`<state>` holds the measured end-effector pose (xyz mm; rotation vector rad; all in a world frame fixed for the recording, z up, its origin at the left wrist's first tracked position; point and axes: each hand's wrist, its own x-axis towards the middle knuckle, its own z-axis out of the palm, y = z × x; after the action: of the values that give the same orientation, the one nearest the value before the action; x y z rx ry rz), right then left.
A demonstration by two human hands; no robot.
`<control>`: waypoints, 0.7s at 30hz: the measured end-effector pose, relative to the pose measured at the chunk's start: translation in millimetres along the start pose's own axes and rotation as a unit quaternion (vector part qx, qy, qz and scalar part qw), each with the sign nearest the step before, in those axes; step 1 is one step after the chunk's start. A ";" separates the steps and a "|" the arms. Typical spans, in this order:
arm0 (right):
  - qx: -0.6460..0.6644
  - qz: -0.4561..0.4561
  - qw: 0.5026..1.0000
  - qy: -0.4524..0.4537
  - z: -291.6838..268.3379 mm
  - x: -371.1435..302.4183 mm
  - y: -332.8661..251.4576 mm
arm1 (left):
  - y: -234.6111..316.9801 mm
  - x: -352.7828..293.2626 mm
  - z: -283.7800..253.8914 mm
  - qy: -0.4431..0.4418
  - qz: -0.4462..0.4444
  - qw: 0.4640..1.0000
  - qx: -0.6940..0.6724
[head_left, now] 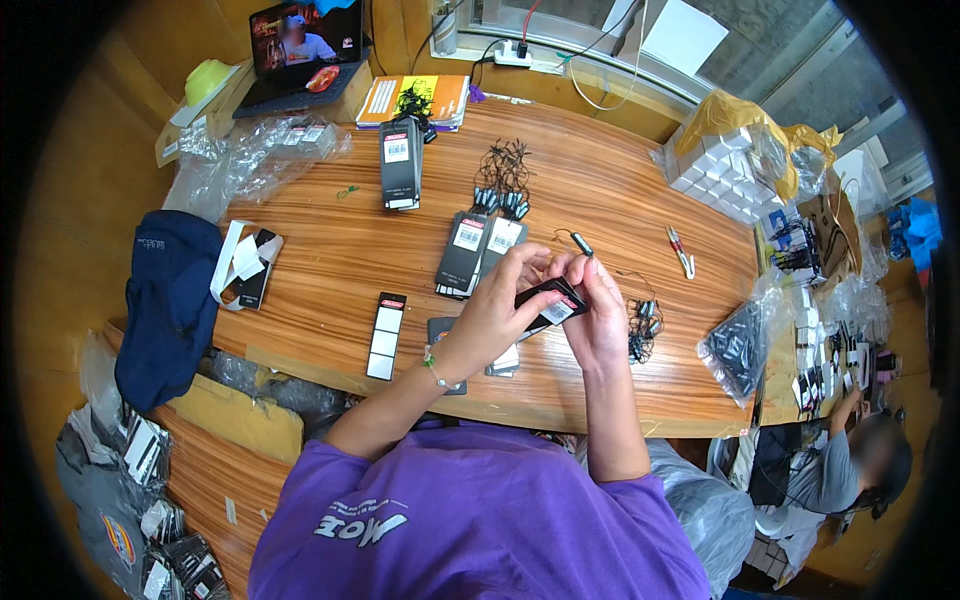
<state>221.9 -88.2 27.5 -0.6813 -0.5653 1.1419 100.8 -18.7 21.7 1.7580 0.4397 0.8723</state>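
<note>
One black card tag with a white label (560, 310), perhaps with more layers behind it that I cannot count from my distant seat, is between the two hands, above the striped brown wooden worktop (590, 170). The left hand (512, 295) has its fingers closed on this tag, with the thumb across its face. The right hand (600, 305) has its fingertips narrow, pinching a thin dark cord with a small teal plastic seal (581, 243), which stands above them. I judge that the step in hand is joining cord to tag; whether the cord already passes through, I cannot tell. The next move, in my opinion, calls for a firm left hold and a gentle right pull, without tangling.

Now I count by the clock from the hands, twelve being away from the body. Two near piles of black tags (462, 255) lie side by side toward ten; one far pile of black tags (400, 170) is beyond them. One heap of dark corded seals (645, 322) is at four, one pair of red-and-silver snips (681, 252) between two and three, and one flat black tag with three white panels (385, 337) between eight and nine. Piled tags and heaped cords overlap too much for counting.
</note>
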 end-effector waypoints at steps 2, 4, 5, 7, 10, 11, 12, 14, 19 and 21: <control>-0.037 -0.009 0.999 0.018 1.6 -1.2 0.5 | -0.9 1.0 -0.3 0.012 -0.010 1.000 -0.026; -0.078 -0.040 0.996 0.033 -1.5 1.6 -0.7 | 0.2 -0.4 -2.2 -0.013 -0.044 0.997 -0.057; -0.097 -0.055 0.993 0.040 -2.6 3.0 -0.7 | 0.4 -0.8 -3.2 -0.025 -0.062 0.995 -0.071; -0.096 -0.050 0.993 0.049 -0.4 3.0 -0.5 | 1.4 -0.7 -3.8 -0.051 -0.088 0.992 -0.082; -0.074 -0.047 0.994 0.063 2.9 3.8 -0.1 | 2.5 -2.6 0.1 -0.051 -0.079 0.994 -0.061; -0.057 -0.047 0.995 0.067 2.1 5.5 -0.8 | -3.7 -3.2 4.4 -0.047 -0.050 0.996 -0.058; -0.040 -0.046 0.996 0.072 0.4 7.6 -1.8 | -8.0 -4.0 6.0 -0.042 -0.022 0.997 -0.054; -0.011 -0.039 0.998 0.040 -9.0 13.1 -7.8 | -10.0 -6.0 1.7 -0.059 -0.063 0.995 -0.048; -0.046 -0.029 0.999 -0.003 -16.5 53.8 -21.0 | -27.4 1.4 -26.9 -0.059 -0.101 0.993 -0.033; -0.078 -0.060 0.995 -0.003 -19.3 79.5 -33.3 | -22.6 6.3 -42.5 -0.025 -0.106 0.994 -0.030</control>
<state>281.8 -25.5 44.2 -0.7681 -0.6963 0.9948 76.4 21.4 9.6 1.6404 0.5505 0.6834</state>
